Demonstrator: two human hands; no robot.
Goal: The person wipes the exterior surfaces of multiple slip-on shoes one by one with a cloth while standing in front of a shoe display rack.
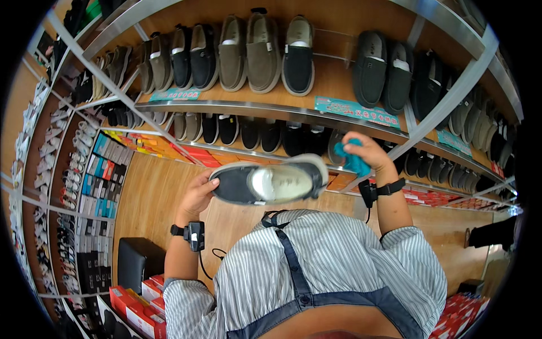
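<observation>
A dark slip-on shoe with a pale insole and light sole rim lies across the view in front of my chest. My left hand grips it at the toe, thumb on the upper. White padding fills the shoe's front opening. To the right, my right hand clutches a crumpled teal cloth, apart from the shoe's heel. Just beyond the hands runs a wooden display shelf with a metal front edge, carrying slip-on shoes in grey-brown and dark tones.
A lower shelf holds more shoes above stacked shoeboxes. Racks of sneakers stand at left. A black stool and red shoeboxes are on the wooden floor. At far right, a person's dark-trousered leg shows.
</observation>
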